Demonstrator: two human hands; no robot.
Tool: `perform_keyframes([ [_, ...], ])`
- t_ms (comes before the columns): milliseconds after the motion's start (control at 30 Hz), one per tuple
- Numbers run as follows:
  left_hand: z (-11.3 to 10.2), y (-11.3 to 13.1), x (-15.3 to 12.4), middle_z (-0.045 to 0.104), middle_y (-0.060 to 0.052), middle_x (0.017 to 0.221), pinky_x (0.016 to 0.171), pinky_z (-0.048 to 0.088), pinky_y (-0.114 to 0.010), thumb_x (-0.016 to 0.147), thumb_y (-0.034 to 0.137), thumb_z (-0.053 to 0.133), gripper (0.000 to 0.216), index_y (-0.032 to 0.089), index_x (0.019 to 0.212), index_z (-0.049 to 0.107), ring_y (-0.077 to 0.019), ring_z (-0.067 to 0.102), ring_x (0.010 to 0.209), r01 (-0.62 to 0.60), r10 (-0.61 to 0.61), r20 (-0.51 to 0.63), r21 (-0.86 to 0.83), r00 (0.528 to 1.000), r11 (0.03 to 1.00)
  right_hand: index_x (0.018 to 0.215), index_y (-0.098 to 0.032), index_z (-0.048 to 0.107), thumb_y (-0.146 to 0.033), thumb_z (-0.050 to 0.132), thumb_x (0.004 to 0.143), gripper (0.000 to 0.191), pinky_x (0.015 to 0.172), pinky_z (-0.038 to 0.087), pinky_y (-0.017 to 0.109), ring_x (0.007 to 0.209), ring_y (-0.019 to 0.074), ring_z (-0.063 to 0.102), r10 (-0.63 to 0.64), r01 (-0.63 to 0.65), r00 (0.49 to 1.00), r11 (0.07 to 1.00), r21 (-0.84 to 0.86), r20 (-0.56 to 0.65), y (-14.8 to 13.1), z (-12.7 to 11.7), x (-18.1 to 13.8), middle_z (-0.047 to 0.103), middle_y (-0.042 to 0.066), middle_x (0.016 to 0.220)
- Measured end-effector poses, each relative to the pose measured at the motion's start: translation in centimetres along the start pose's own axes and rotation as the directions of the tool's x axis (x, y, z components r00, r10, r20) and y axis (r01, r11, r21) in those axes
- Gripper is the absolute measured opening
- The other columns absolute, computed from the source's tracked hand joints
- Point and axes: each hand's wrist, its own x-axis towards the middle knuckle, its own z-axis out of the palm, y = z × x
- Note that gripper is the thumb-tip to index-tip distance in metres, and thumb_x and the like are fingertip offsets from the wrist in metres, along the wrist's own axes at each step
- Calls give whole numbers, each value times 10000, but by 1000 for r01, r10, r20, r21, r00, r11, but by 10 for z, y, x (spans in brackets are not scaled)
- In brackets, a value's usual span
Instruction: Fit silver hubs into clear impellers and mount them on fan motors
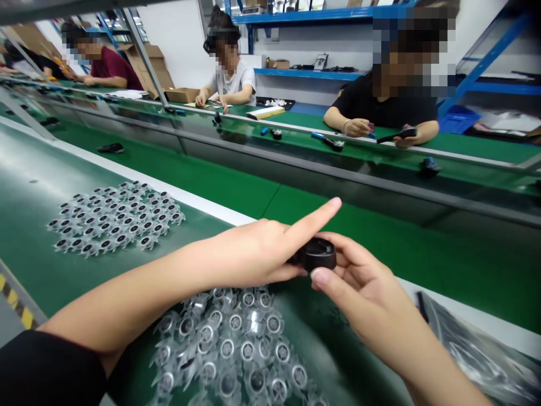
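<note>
Ring of matte black plastic (316,254) is sitting between the person's two hands, lying roughly flat with its hollow centre facing up. Left hand (253,254) is reaching in from the ring's left side, index finger extended past it and pointing away, lower fingers touching its near edge; whether they are gripping cannot be told. Right hand (363,287) is curling around the ring's right side, fingers and thumb closing narrowly on it. Directly below the ring, a heap of clear plastic fan-shaped parts with dark round hubs (228,344) is lying under the left forearm (127,299). Left of the ring, a second cluster of similar parts (114,217) is resting on a green conveyor belt (443,270). Right of the ring, a clear plastic bag (477,349) is lying at the belt's edge. Beyond the ring, across the belt, a co-worker in a red shirt (112,70) and a co-worker in a white shirt (232,79) are working at the bench, while a co-worker in a black shirt (380,107) is holding a black piece (397,135).
</note>
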Motion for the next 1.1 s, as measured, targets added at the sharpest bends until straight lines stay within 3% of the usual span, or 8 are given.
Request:
perform_keyframes([
  [167,13,-6,5,743,-114,1168,663,492,-230,926,250,685,1028,231,1633,-60,-220,754,911,-86,87,-3,29,996,996,1353,-287,549,-434,712,915,490,888,604,266,1063,175,715,-36,36,999,997,-64,-2,10,4,4,716,71,1212],
  [267,6,-28,11,665,-117,1378,904,522,-239,966,335,641,773,227,1618,240,-208,704,1146,-130,129,-20,-63,991,989,1462,-263,444,-530,701,886,686,779,628,297,912,183,739,-12,-12,991,985,-175,-132,12,-4,7,696,113,1251],
  [400,0,-86,19,665,-74,1394,1038,472,-262,950,411,657,630,254,1528,463,-213,663,1221,111,-116,-133,-41,984,993,1418,-265,508,-630,677,814,726,644,589,296,859,204,724,67,-234,937,848,-475,-343,9,-30,12,681,102,1270],
  [500,12,-132,26,659,-117,1393,1038,488,-339,948,427,636,659,228,1545,439,-274,652,1233,332,-329,-98,15,939,943,1151,-247,677,-652,615,805,536,624,538,306,753,202,685,174,-346,933,682,-644,-316,7,-46,14,746,54,961],
  [633,39,-170,34,574,-201,1459,1101,447,-400,1000,328,508,645,138,1591,334,-307,586,1306,415,-407,-114,60,906,908,1175,-257,659,-672,510,838,555,678,528,324,786,216,686,278,-344,937,621,-704,-213,9,-49,17,748,39,923],
  [833,27,-155,25,300,-180,1650,1241,263,-483,991,398,490,634,169,1572,379,-350,304,1517,397,-389,-97,79,916,915,1051,-214,704,-476,376,883,451,717,489,363,788,237,675,295,-245,945,352,-903,-141,14,-52,16,739,91,958],
  [967,-17,-120,11,691,-43,1265,1005,478,-265,861,363,655,365,240,1197,723,-209,642,1153,234,-226,195,-16,954,972,753,-249,685,-316,489,839,224,577,410,295,606,168,611,443,-161,896,301,-940,-11,17,-56,5,696,10,723],
  [1100,-24,-105,8,720,-3,1168,797,478,-209,716,330,772,497,292,1208,713,-185,658,1026,282,-171,607,-92,776,955,618,-226,618,-189,514,788,202,522,322,281,546,147,561,479,-120,878,229,-966,5,21,-53,1,629,3,599],
])
